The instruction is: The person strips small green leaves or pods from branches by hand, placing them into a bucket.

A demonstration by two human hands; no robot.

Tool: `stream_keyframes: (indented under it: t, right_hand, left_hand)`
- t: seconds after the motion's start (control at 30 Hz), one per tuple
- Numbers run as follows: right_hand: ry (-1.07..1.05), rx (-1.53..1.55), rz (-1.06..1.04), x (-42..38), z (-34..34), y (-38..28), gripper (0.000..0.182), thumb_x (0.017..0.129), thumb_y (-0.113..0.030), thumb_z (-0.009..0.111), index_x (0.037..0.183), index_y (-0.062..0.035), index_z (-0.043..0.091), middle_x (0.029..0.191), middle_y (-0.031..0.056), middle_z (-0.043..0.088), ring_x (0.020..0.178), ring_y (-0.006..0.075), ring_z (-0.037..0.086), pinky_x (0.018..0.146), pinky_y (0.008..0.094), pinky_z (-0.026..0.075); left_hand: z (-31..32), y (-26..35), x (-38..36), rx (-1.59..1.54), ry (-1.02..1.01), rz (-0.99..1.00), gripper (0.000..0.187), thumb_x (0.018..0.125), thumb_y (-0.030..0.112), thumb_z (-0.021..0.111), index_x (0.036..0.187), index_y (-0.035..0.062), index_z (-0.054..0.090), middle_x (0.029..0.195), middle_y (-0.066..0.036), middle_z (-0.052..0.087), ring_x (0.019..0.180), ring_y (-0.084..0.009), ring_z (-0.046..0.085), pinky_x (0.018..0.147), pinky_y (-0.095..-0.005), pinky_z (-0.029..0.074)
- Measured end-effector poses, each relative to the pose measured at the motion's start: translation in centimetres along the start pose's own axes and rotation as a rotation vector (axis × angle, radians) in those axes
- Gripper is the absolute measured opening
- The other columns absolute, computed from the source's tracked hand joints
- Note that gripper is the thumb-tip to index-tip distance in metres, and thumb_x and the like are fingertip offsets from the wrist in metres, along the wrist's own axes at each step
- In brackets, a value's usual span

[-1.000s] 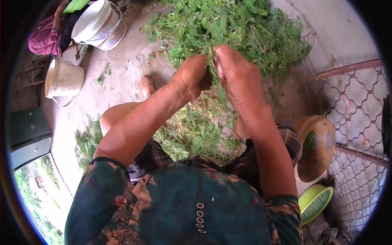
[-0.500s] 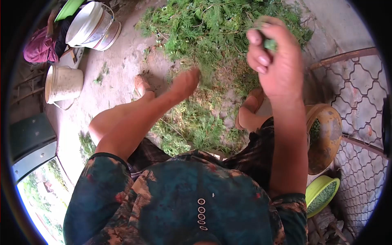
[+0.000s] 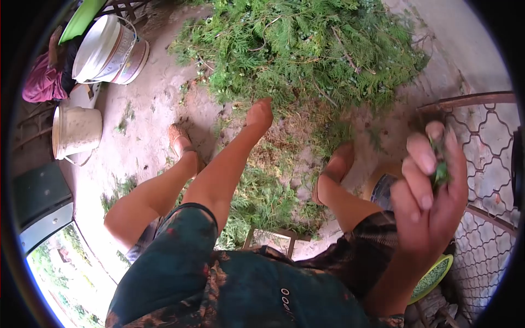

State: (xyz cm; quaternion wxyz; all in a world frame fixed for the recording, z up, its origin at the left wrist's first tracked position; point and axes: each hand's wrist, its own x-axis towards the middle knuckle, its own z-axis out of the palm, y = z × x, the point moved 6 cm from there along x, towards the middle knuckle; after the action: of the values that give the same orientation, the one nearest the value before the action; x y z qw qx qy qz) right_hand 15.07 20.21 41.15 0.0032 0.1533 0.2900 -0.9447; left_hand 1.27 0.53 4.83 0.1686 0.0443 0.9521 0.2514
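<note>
My left hand (image 3: 260,115) is closed at the near edge of the pile of green branches (image 3: 306,49); what its fingers hold is too small to make out. On the right, my right hand (image 3: 432,180) is raised close to the camera, its fingers curled round small green pieces (image 3: 441,174). Below this hand stands a bucket (image 3: 383,188), largely hidden by the hand and my leg. Loose sprigs (image 3: 262,199) lie on the ground between my feet.
White buckets (image 3: 112,52) and a dirty pail (image 3: 79,130) stand at the left, near a person in a pink top (image 3: 44,82). A wire mesh (image 3: 486,147) runs along the right. Lower right is a yellow-green basin (image 3: 435,279) of green bits.
My right hand has moved from above the pile to the right and down, toward the bucket. My left hand has moved slightly to the right, and the view has shifted.
</note>
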Motion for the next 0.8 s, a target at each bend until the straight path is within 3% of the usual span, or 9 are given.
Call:
stream_keyframes:
  t: [0.1,0.37,0.47,0.53,0.57,0.6,0.67,0.73,0.8]
  right_hand:
    - [0.092,0.051,0.066,-0.1,-0.5,0.7,0.022,0.099,-0.023,0.025,0.103,-0.0034,0.034,0.078,0.012,0.041,0.044,0.0125,0.033,0.036,0.0265,0.031]
    - [0.163,0.04,0.087,0.5,-0.7,1.0,0.022,0.1,-0.024,0.023,0.101,-0.0039,0.03,0.079,0.0148,0.042,0.045,0.0141,0.033,0.043,0.0302,0.035]
    - [0.151,0.015,0.104,0.5,-0.8,0.8,0.022,0.1,-0.024,0.023,0.102,-0.0042,0.031,0.08,0.0156,0.043,0.045,0.0149,0.034,0.042,0.0304,0.035]
    - [0.108,-0.011,0.158,0.3,-1.1,0.9,0.022,0.1,-0.025,0.023,0.101,-0.0045,0.031,0.08,0.0158,0.044,0.045,0.0153,0.036,0.042,0.0308,0.036]
    - [0.104,-0.009,0.156,0.2,-1.1,1.0,0.022,0.1,-0.025,0.023,0.101,-0.0045,0.031,0.08,0.0158,0.044,0.045,0.0153,0.036,0.042,0.0308,0.036]
    - [0.11,0.006,0.135,0.1,-1.0,1.0,0.023,0.1,-0.026,0.023,0.1,-0.0046,0.031,0.079,0.0156,0.044,0.045,0.0151,0.037,0.041,0.0301,0.036]
    - [0.106,0.023,0.11,0.1,-0.7,1.4,0.024,0.1,-0.027,0.023,0.1,-0.0047,0.032,0.079,0.0154,0.044,0.044,0.0149,0.038,0.039,0.0295,0.037]
    - [0.128,0.073,0.113,0.3,-0.4,1.9,0.025,0.1,-0.028,0.025,0.097,-0.0056,0.035,0.077,0.0131,0.045,0.043,0.0122,0.039,0.035,0.0253,0.035]
    - [0.127,0.02,0.106,0.5,0.1,2.2,0.025,0.1,-0.028,0.026,0.096,-0.006,0.036,0.076,0.0118,0.045,0.042,0.0108,0.038,0.034,0.0236,0.034]
  left_hand:
    - [0.0,0.7,2.8,0.052,0.114,-0.06,0.028,0.084,0.006,0.044,0.109,0.0122,0.057,0.108,-0.017,0.056,0.092,-0.0371,0.059,0.077,-0.0461,0.048]
    - [2.6,-1.1,6.5,0.141,0.048,-0.123,0.023,0.082,0.015,0.057,0.104,0.0131,0.059,0.109,-0.016,0.052,0.089,-0.035,0.06,0.073,-0.0451,0.049]
    - [1.1,-1.4,6.5,0.063,0.106,-0.02,0.023,0.08,0.018,0.059,0.103,0.013,0.06,0.108,-0.014,0.054,0.09,-0.0341,0.059,0.075,-0.0446,0.048]
    - [-1.4,-1.2,5.9,-0.083,0.42,0.315,0.024,0.078,0.022,0.062,0.1,0.0121,0.061,0.109,-0.014,0.055,0.089,-0.034,0.058,0.078,-0.0438,0.046]
    - [-2.1,-1.6,5.8,-0.128,0.471,0.346,0.021,0.082,0.02,0.06,0.101,0.0101,0.059,0.102,-0.01,0.059,0.085,-0.0269,0.059,0.076,-0.0379,0.046]
    - [-2.7,-2.0,5.8,-0.124,0.475,0.349,0.021,0.082,0.02,0.06,0.101,0.0101,0.059,0.102,-0.01,0.059,0.085,-0.0269,0.059,0.076,-0.0379,0.046]
    - [-3.2,-3.9,6.4,-0.929,0.206,0.056,0.017,0.087,0.017,0.057,0.1,0.0068,0.058,0.093,-0.006,0.06,0.083,-0.0179,0.057,0.074,-0.032,0.046]
    - [-6.3,-3.2,5.5,-0.92,0.265,0.083,0.013,0.09,0.015,0.053,0.098,0.0054,0.056,0.088,-0.003,0.059,0.078,-0.0116,0.055,0.07,-0.027,0.047]
    - [-8.5,-2.4,4.7,-1.378,0.133,-0.085,0.011,0.091,0.016,0.051,0.096,0.0053,0.053,0.09,-0.005,0.06,0.074,-0.0126,0.058,0.067,-0.0262,0.05]
